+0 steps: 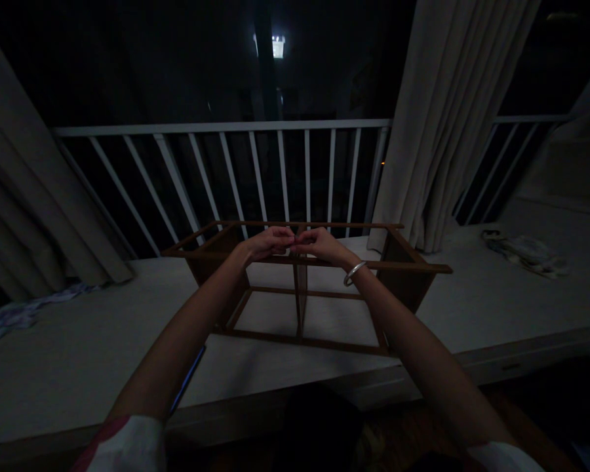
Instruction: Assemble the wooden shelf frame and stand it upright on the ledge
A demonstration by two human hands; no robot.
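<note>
A brown wooden frame point(403, 267), open like an unfinished small shelf, stands on a white raised platform point(78, 347). Both my arms reach out over it. My left hand point(268, 243) and my right hand point(319, 242) meet above the top of the frame's middle upright, fingers curled and pinched together. What they pinch is too small and too dark to make out. A silver bangle point(354, 273) circles my right wrist.
A white railing point(226, 128) runs behind the frame with darkness beyond it. Pale curtains hang at the left point(24, 196) and right point(447, 118). Crumpled cloth point(524, 252) lies on the platform at the right, papers point(10, 314) at the left. A dark flat strip point(189, 377) lies near my left arm.
</note>
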